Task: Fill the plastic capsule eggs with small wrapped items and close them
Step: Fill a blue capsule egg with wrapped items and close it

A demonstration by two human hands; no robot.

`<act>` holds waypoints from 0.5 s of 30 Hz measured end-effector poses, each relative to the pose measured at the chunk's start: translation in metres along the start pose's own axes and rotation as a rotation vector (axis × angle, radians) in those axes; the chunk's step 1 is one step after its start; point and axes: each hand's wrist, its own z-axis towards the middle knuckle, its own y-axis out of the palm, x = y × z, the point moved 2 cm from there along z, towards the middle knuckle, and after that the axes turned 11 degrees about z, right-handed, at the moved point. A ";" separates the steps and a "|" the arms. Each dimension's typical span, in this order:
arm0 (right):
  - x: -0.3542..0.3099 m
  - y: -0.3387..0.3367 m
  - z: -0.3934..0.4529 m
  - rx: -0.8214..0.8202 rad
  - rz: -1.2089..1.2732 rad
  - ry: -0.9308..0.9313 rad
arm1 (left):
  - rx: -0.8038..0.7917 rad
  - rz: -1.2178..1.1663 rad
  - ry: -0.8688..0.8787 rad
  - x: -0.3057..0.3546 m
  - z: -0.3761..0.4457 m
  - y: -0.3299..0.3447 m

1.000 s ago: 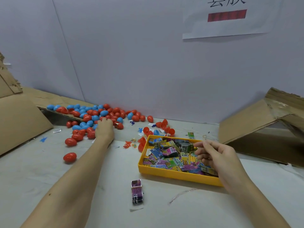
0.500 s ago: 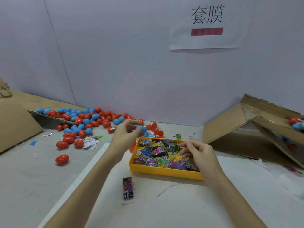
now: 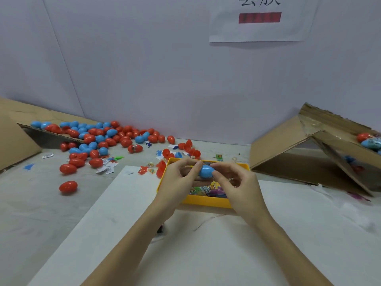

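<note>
A blue capsule egg [image 3: 206, 171] is held above the yellow tray [image 3: 206, 202], pinched from the left by my left hand [image 3: 179, 179] and from the right by my right hand [image 3: 235, 182]. The egg looks closed. The tray holds several small colourful wrapped items [image 3: 208, 189], mostly hidden behind my hands. A large pile of red and blue eggs [image 3: 99, 139] lies on the table at the back left. A single red egg [image 3: 68, 187] lies apart, nearer to me on the left.
A cardboard box [image 3: 305, 149] on its side at the right holds a few eggs [image 3: 369, 141]. Cardboard flaps [image 3: 14, 139] stand at the far left. Open red egg halves [image 3: 185, 149] and paper scraps lie behind the tray. A white sheet [image 3: 127, 213] covers the near table.
My left hand has carried a blue egg from the pile to above the tray. My right hand has risen from the tray and joined it on the egg.
</note>
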 end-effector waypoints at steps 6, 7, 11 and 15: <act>0.005 -0.008 0.001 0.145 0.017 0.105 | -0.072 0.090 0.086 0.002 -0.002 0.006; 0.006 -0.008 0.001 0.150 0.026 0.116 | -0.092 0.106 0.125 0.003 -0.003 0.007; 0.006 -0.008 0.003 0.098 0.062 0.153 | -0.070 0.220 0.235 0.003 -0.004 0.008; 0.004 -0.004 0.004 0.014 0.075 0.111 | -0.039 0.261 0.223 0.001 -0.002 0.002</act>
